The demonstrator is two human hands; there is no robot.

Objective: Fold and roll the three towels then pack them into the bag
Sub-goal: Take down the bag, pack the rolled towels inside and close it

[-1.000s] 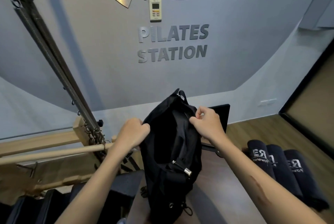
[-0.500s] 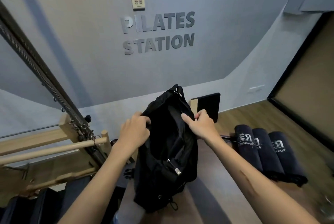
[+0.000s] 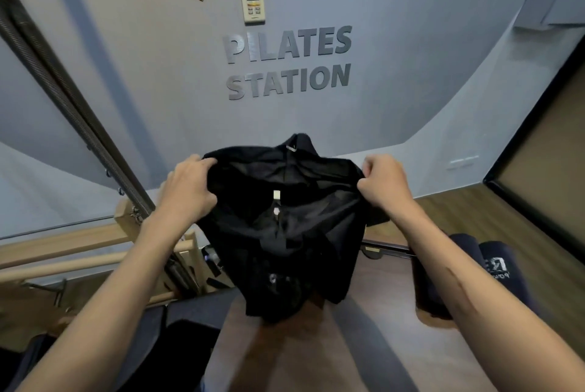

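Note:
A black fabric bag (image 3: 285,233) hangs in front of me above a brown padded surface (image 3: 316,353), its mouth stretched wide so the dark inside shows. My left hand (image 3: 190,189) grips the left rim of the mouth. My right hand (image 3: 383,186) grips the right rim. Rolled dark navy towels (image 3: 493,268) with white lettering lie side by side on the surface at the right, partly hidden behind my right forearm.
A wooden pilates frame (image 3: 95,252) with a dowel bar and a long metal spring (image 3: 63,100) stands at the left. A grey wall with lettering and a remote holder (image 3: 252,0) rises behind. Wood floor (image 3: 474,217) and a dark door frame lie at the right.
Both hands have pulled apart, stretching the bag's mouth from a narrow bunch to a wide opening. The view has shifted, so the rolled towels sit more behind my right arm.

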